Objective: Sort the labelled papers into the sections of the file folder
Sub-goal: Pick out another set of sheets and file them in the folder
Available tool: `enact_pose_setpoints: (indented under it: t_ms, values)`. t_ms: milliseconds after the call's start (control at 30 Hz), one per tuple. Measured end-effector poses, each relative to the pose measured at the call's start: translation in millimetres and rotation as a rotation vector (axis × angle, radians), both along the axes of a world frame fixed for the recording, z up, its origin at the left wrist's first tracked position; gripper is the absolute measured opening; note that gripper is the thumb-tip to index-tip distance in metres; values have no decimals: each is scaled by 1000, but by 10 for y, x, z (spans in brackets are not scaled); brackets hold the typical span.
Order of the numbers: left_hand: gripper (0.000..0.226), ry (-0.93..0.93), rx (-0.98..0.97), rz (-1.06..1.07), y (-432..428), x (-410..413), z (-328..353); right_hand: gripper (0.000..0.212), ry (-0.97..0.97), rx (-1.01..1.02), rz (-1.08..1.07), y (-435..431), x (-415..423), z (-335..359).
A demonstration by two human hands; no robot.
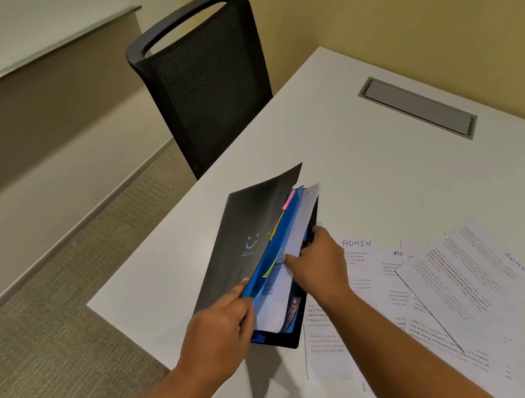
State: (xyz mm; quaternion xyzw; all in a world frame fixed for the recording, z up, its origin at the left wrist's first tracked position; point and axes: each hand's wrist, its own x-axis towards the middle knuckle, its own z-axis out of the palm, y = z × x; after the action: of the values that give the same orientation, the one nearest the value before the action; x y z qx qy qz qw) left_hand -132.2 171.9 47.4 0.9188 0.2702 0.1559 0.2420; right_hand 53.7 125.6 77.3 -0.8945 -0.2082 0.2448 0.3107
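A black file folder (241, 233) with blue dividers and coloured tabs stands half open near the table's left edge. My left hand (219, 334) grips its lower end, thumb on the cover and blue dividers. My right hand (319, 267) reaches into the folder from the right, fingers curled around white sheets (277, 291) between the sections. Loose papers headed ADMIN (355, 245) lie fanned on the table to the right, partly under my right forearm; another ADMIN sheet (470, 278) lies on top of them.
The white table (349, 150) has a grey cable hatch (417, 106) at its far end. A black mesh chair (200, 84) stands at the table's left side. Carpet and a wall with a whiteboard (26, 3) lie to the left.
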Motion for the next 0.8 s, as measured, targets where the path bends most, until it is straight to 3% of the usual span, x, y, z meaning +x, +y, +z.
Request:
enact_pose_setpoints:
  t_ms: [167,267,400,567,700,800]
  values:
    - [12,-24,-7,-15,27,12,-1,49,-123,-25,62,103,-149,-82]
    - [13,-24,-7,-29,42,-4,-22,53,-84,-70,43,192,-155,-150]
    - [10,-26,-34,-22,67,-23,-50,42,-66,-68,-25,242,-127,-175]
    - [6,11,-58,-28,94,-50,-78,36,-53,-211,82,315,-99,-155]
    - [6,39,-73,-29,113,-32,-58,45,-30,-169,57,256,-95,-140]
    - [6,91,-86,-23,148,6,-55,29,-50,-72,-35,93,-65,-118]
